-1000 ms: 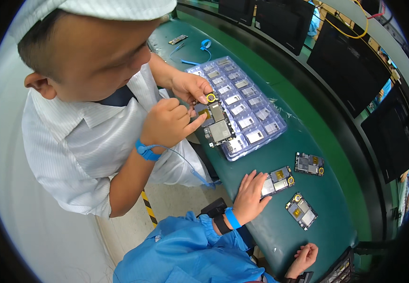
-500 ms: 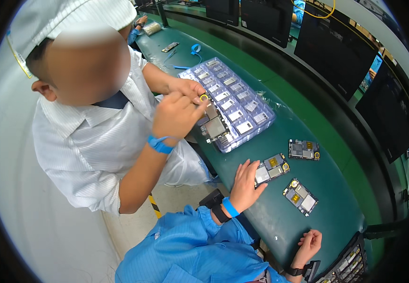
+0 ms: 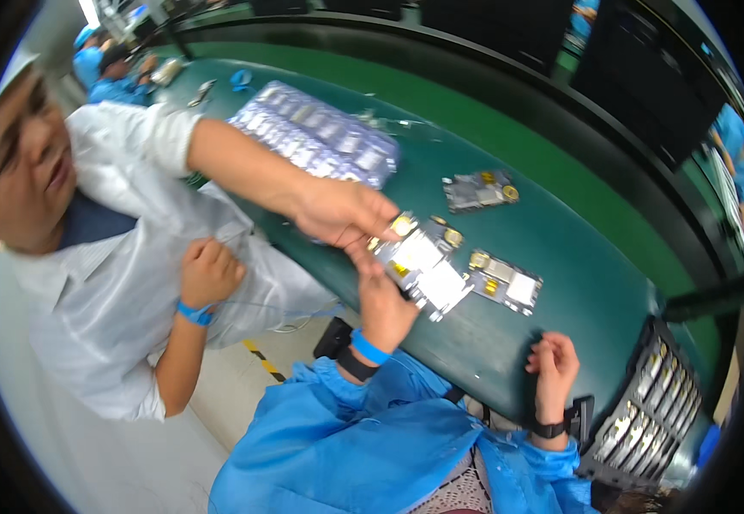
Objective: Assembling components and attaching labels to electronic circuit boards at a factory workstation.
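Observation:
My left hand [image 3: 386, 310] is raised at the table's near edge, against the lower left edge of a circuit board [image 3: 428, 272]. Its fingers are blurred and partly hidden behind the board and a co-worker's hand [image 3: 338, 210], which grips that board's upper left corner. The board is tilted above the table and partly covers a second circuit board [image 3: 447, 233]. Just to the right lies another circuit board [image 3: 507, 283], and farther back one more board [image 3: 480, 190]. My right hand [image 3: 555, 370] hovers by the table's front edge, fingers loosely bent and holding nothing.
A co-worker in white stands on the left, one arm reaching across the green table [image 3: 595, 295]. A clear compartment tray [image 3: 316, 133] stands behind that arm. At the right is a black rack [image 3: 646, 403] filled with parts. Dark screens [image 3: 646, 81] line the back.
The co-worker's arm has swung over from the clear tray, bringing a board to my left hand. My left hand has come off the board on the table. The whole view has shifted.

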{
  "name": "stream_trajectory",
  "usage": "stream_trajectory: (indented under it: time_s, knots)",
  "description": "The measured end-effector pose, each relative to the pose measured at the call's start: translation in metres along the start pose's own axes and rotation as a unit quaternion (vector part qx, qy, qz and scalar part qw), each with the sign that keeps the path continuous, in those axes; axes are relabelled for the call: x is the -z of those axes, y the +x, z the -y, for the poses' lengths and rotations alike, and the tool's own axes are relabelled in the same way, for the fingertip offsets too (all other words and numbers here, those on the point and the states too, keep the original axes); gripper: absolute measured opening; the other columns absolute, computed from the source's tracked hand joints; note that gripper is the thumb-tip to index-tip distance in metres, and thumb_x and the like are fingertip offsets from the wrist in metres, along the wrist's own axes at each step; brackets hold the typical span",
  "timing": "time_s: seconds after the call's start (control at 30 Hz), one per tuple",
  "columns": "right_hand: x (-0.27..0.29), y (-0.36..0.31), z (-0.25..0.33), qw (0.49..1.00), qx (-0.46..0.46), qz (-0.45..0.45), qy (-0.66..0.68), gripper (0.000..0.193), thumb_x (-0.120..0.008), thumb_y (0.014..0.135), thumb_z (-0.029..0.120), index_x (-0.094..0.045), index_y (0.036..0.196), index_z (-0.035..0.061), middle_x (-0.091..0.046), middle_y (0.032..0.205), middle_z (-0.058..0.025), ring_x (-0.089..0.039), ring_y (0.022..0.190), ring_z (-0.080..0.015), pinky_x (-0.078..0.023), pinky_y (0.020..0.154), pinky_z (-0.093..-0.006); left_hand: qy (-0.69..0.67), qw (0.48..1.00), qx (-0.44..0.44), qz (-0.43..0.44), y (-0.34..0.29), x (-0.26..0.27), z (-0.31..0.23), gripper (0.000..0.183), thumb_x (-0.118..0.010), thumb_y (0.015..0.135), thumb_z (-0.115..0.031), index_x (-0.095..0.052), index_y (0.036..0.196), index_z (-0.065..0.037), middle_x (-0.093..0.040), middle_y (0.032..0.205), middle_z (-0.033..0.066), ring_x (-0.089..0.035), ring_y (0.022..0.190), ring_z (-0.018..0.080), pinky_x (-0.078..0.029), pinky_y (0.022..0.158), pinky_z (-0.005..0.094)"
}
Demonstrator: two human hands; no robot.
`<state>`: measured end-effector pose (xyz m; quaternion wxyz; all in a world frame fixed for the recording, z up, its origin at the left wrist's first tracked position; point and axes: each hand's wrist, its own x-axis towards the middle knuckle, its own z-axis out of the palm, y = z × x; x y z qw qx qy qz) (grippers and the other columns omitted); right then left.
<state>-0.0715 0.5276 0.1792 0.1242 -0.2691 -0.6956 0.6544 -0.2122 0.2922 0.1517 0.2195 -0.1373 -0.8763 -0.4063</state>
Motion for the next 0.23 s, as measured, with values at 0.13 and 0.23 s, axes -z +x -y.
stream_trajectory:
  time_s: [0.13, 0.23]
  knots:
    - [-0.036, 0.003, 0.045, 0.964, -0.15, 0.143, 0.164, 0.042, -0.052, 0.087, 0.01, -0.035, 0.124, -0.0013, -0.054, 0.1, -0.0149, -0.06, 0.074, -0.0186, -0.053, 0.061, -0.027, -0.063, 0.987, -0.011, 0.145, -0.006, 0.001, 0.003, 0.043, -0.064, 0.076, -0.015, -0.048, 0.114, -0.004, -0.051, 0.116, 0.0108, -0.047, 0.107, 0.0282, -0.036, 0.091, 0.0381]
    - [-0.056, 0.006, 0.036, 0.962, -0.164, 0.215, 0.038, 0.066, -0.063, 0.082, 0.024, -0.027, 0.132, 0.001, -0.043, 0.122, -0.0177, -0.059, 0.087, -0.022, -0.053, 0.071, -0.031, -0.309, 0.79, 0.322, 0.421, 0.031, 0.02, -0.023, 0.037, -0.063, 0.078, -0.021, -0.052, 0.112, -0.012, -0.058, 0.109, 0.0102, -0.056, 0.101, 0.0214, -0.043, 0.092, 0.0311]
